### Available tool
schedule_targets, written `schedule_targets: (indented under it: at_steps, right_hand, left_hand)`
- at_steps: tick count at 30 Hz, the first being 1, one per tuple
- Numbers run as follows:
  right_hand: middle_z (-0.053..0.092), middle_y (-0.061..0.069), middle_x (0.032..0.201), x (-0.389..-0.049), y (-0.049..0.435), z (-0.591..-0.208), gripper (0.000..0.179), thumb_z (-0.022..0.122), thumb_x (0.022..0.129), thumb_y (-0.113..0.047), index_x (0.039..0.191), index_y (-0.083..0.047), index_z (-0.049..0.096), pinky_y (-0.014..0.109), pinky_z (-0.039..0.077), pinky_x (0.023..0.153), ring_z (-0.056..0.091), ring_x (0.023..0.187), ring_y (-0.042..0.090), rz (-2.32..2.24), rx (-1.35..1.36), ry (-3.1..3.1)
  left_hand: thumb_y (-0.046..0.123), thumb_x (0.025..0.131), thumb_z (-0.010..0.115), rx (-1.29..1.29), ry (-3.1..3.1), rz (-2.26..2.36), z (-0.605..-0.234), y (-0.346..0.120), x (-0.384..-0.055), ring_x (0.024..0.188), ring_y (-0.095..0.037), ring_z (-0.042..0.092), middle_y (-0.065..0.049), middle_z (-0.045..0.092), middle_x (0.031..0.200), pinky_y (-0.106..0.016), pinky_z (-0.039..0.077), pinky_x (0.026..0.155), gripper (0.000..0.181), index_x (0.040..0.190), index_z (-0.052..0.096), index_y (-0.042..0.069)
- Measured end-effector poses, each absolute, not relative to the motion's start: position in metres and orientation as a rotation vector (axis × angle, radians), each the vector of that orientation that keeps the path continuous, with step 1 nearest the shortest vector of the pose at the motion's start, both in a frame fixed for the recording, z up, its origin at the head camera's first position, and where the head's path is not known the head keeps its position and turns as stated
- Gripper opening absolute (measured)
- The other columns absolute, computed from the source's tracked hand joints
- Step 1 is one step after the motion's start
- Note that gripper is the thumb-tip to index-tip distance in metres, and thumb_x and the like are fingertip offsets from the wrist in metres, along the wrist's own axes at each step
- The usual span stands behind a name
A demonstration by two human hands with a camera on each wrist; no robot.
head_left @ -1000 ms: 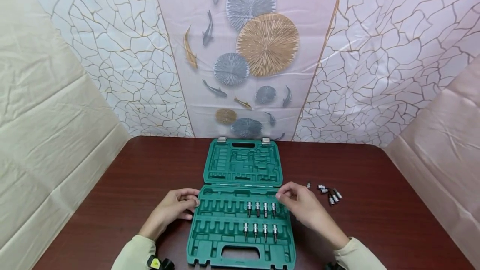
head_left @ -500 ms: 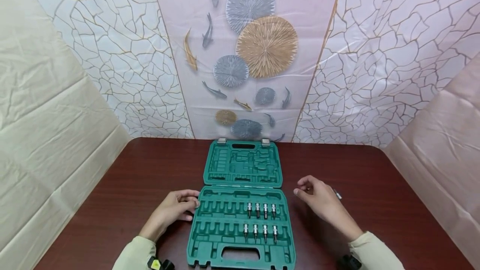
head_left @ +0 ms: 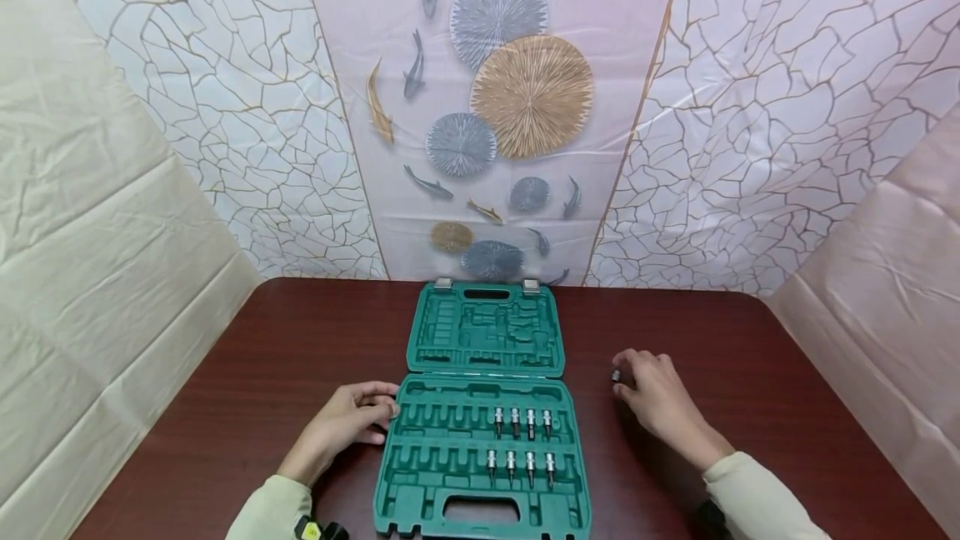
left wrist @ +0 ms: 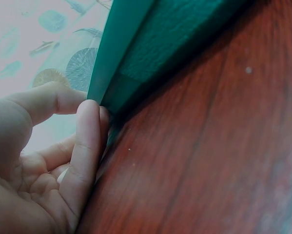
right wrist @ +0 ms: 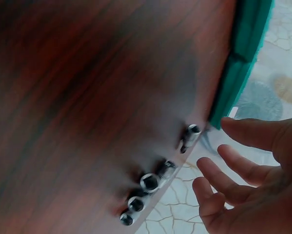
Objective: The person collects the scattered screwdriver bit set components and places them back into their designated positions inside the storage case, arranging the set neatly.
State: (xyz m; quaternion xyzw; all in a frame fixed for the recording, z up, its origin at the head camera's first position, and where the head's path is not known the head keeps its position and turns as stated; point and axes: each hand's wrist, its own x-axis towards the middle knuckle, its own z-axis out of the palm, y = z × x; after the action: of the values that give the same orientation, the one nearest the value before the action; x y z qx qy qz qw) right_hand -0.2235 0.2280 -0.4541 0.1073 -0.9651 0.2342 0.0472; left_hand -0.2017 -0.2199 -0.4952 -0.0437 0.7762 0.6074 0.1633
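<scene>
My left hand (head_left: 348,417) pinches the left edge of the open green case (head_left: 408,497) on a dark red-brown tabletop (head_left: 300,332), cream cloth (head_left: 97,232) at both sides and a fish-printed backdrop (head_left: 532,98) behind. My right hand (head_left: 662,398), thumb and fingers parted, is just beside a small socket bit (head_left: 616,376) right of the case.

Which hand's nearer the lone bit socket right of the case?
Right. The right hand is just beside the lone bit socket; the left hand is across the green case, at its left edge.
</scene>
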Motion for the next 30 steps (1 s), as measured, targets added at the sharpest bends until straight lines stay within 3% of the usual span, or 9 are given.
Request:
schedule_targets:
  at_steps: [13, 22, 30]
  right_hand:
    - [0.074, 0.017, 0.112, -0.239, 0.237, -0.466, 0.022, 0.074, 0.091, 0.009, 0.109, -0.003, 0.077, 0.051, 0.053, 0.081, 0.058, 0.094, 0.034, 0.517, 0.506, -2.916]
    - [0.072, 0.006, 0.096, -0.244, 0.240, -0.471, 0.016, 0.081, 0.089, 0.001, 0.097, -0.014, 0.079, 0.046, 0.053, 0.069, 0.057, 0.082, 0.026, 0.371, 0.598, -2.847]
    - [0.068, -0.001, 0.086, -0.246, 0.240, -0.471, 0.014, 0.076, 0.095, -0.002, 0.094, -0.015, 0.074, 0.042, 0.051, 0.065, 0.057, 0.077, 0.022, 0.362, 0.609, -2.823]
  left_hand:
    - [0.015, 0.100, 0.068, -0.106, 2.225, 1.733, -0.497, -0.220, -0.201, 0.086, -0.020, 0.068, -0.010, 0.071, 0.107, -0.035, 0.062, 0.070, 0.042, 0.139, 0.063, -0.002]
    - [0.015, 0.101, 0.068, -0.101, 2.217, 1.731, -0.497, -0.221, -0.202, 0.087, -0.020, 0.068, -0.010, 0.071, 0.108, -0.035, 0.062, 0.071, 0.043, 0.140, 0.063, -0.002]
    - [0.015, 0.100, 0.068, -0.114, 2.233, 1.728, -0.497, -0.220, -0.201, 0.086, -0.020, 0.068, -0.010, 0.071, 0.107, -0.035, 0.062, 0.070, 0.042, 0.139, 0.064, -0.001]
